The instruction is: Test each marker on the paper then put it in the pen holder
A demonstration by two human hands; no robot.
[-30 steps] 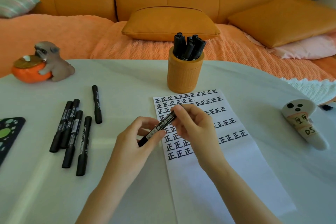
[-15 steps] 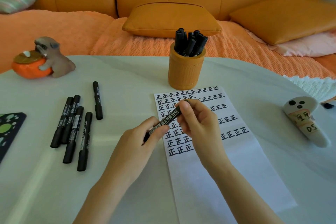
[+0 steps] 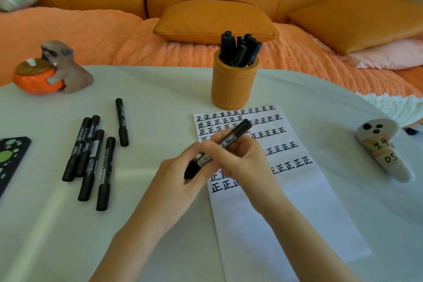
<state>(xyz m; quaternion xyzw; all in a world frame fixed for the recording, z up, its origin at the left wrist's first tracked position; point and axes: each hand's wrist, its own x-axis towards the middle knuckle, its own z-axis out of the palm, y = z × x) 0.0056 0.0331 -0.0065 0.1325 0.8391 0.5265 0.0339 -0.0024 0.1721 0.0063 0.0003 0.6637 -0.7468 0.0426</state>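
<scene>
"While both hands are on that marker (image 3: 238, 131), where is it exactly?"

"Held slantwise just over the paper (image 3: 286, 213). Its low end is hidden in the left hand (image 3: 180, 176), whose fingers curl round it. The right hand (image 3: 247, 155) pinches the barrel."

"Tricky to handle?"

"I'd say not: light, stiff, smooth plastic, maybe a bit slick. Best gripped at the labelled barrel. Whether the cap is on, I can't tell. Five more markers (image 3: 91, 165) lie to the left; the holder (image 3: 233, 84) stands behind the paper."
</scene>
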